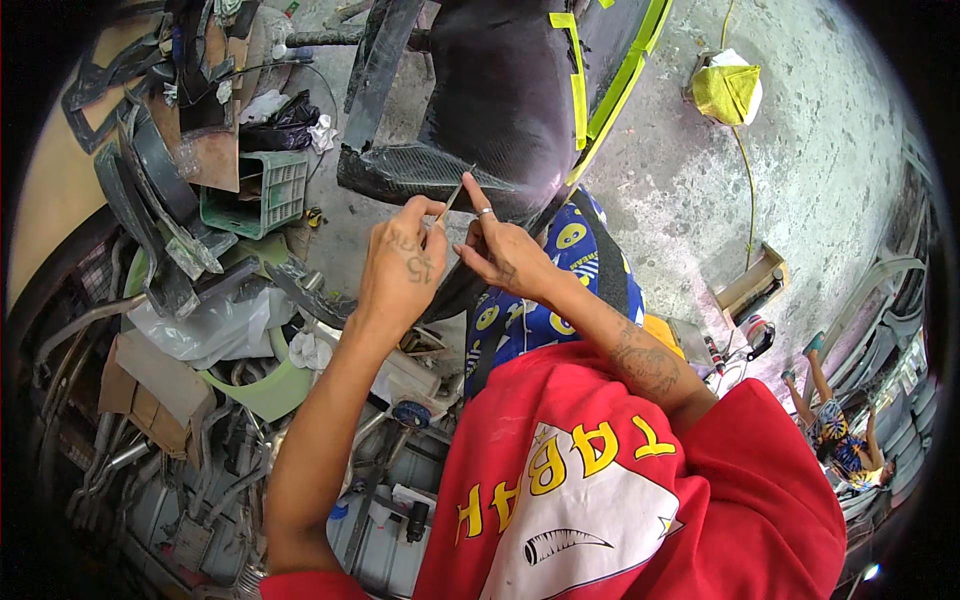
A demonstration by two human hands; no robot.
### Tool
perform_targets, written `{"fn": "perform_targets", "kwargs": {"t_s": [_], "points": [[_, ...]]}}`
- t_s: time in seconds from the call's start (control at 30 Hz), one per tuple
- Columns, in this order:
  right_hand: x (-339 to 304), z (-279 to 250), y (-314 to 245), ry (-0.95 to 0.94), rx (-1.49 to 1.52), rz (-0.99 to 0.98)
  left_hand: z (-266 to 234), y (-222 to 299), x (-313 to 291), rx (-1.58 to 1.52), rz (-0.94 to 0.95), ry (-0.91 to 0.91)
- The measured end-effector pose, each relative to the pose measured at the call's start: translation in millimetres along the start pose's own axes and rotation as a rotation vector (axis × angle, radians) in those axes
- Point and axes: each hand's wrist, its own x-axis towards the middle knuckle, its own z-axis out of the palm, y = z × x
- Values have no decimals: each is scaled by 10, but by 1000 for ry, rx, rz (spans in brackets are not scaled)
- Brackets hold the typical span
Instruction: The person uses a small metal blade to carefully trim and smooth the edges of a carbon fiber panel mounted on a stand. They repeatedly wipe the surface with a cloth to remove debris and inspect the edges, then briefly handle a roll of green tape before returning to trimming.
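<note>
My left hand is closed around a thin, narrow blade-like tool, its tip pointing up and to the right at the dark part. My right hand has a ring on it. Its index finger stretches out to the edge of that part, close by the tool's tip, while the thumb stands apart and the other fingers bend. In front of both hands is a large black body panel with a woven-looking strip along its near edge. Yellow-green tape runs down its right side.
A green crate and black trim pieces lie to the left, above a pale green tub with clear plastic. Metal pipes crowd the lower left. Rightward on the concrete floor are a yellow cloth and a wooden box; another person is far right.
</note>
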Motion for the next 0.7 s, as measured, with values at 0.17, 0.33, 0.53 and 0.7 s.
{"fn": "perform_targets", "kwargs": {"t_s": [0.17, 0.33, 0.53, 0.7], "points": [[-5, -121, -5, -18, -115, -41, 127, -182, -4, -116, -105, -52], [8, -254, -21, -70, -158, -29, 259, -176, -114, -223, -45, 136], [-57, -443, -41, -191, -212, -2, 514, -264, -637, -551, -391, 268], [3, -713, -50, -321, -140, 44, 945, -49, -655, -562, -396, 348]]}}
